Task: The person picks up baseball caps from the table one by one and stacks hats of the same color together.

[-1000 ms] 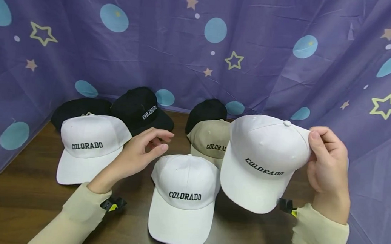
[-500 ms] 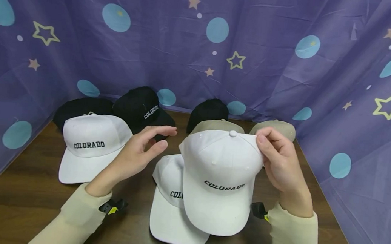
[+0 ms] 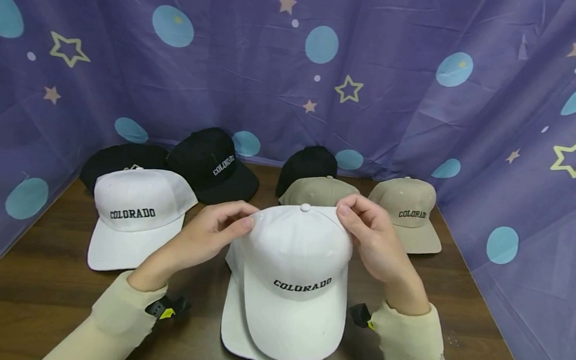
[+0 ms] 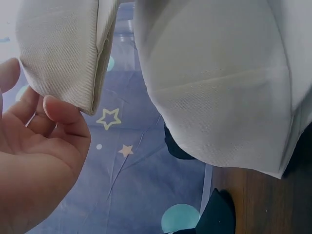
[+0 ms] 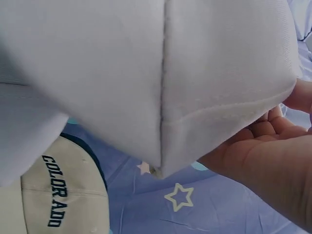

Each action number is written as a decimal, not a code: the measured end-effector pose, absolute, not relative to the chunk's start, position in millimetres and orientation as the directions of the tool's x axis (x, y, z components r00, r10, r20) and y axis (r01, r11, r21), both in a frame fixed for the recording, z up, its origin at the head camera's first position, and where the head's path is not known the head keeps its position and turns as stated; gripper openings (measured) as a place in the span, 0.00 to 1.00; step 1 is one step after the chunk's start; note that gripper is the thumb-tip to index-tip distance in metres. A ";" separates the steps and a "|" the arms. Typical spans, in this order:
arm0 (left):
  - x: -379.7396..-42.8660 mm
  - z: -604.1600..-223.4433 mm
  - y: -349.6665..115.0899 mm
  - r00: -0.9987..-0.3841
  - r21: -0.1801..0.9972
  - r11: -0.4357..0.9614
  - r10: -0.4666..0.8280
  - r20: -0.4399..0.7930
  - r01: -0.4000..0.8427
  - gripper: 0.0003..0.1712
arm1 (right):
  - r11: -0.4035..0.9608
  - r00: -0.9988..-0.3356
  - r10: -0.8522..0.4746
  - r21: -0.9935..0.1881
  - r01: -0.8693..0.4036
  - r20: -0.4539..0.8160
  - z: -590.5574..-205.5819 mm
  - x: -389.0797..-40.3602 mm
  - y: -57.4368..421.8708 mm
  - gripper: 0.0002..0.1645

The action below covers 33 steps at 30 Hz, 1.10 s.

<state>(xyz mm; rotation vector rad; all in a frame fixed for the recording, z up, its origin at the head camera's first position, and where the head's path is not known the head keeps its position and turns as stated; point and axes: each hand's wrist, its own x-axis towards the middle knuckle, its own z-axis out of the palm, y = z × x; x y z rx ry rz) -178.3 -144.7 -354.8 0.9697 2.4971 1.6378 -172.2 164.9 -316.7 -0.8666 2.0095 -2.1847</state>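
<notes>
A white baseball cap (image 3: pixel 298 247) lettered COLORADO hangs tilted in front of a second white cap (image 3: pixel 235 321), overlapping most of it. My right hand (image 3: pixel 379 245) pinches the upper right of the held cap, behind the crown. At its upper left, my left hand (image 3: pixel 201 235) has thumb and fingers on the edge. The left wrist view shows that cap edge (image 4: pixel 58 53) between the left thumb and fingers. In the right wrist view, the right fingers (image 5: pixel 265 129) are partly hidden behind the cap's fabric (image 5: pixel 224 73).
Another white cap (image 3: pixel 126 202) sits at the left, with two black caps (image 3: pixel 203 166) behind it. Further back in the middle are a black cap (image 3: pixel 309 162) and a beige cap (image 3: pixel 320 188). A second beige cap (image 3: pixel 406 205) rests at the right on the wooden table (image 3: pixel 463 326).
My right hand has carried the white cap left and down, over the other white cap. My left hand has come to its edge. The right beige cap is uncovered.
</notes>
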 end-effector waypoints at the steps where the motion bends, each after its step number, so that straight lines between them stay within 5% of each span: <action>1: -178.3 -354.9 -145.0 -0.810 0.831 0.267 0.493 0.318 0.489 0.09 | -0.146 -0.845 -0.403 -0.936 -0.320 0.352 -318.3 -173.0 164.3 0.07; 20: -186.5 -360.6 -156.3 -0.821 0.824 0.341 0.520 0.237 0.453 0.05 | 0.171 -0.820 -0.543 -0.932 -0.319 0.182 -340.1 -194.7 174.8 0.07; 24: -189.3 -365.1 -156.4 -0.819 0.836 0.341 0.536 0.203 0.430 0.05 | 0.198 -0.738 -0.663 -0.920 -0.338 0.128 -344.3 -198.8 184.0 0.05; 28: -191.6 -369.7 -156.3 -0.818 0.844 0.339 0.545 0.184 0.415 0.04 | 0.152 -0.627 -0.772 -0.928 -0.341 0.104 -349.1 -202.1 192.3 0.16; 33: -194.6 -374.9 -157.9 -0.825 0.845 0.362 0.546 0.150 0.393 0.05 | 0.152 -0.603 -0.793 -0.929 -0.338 0.090 -354.7 -205.9 195.2 0.23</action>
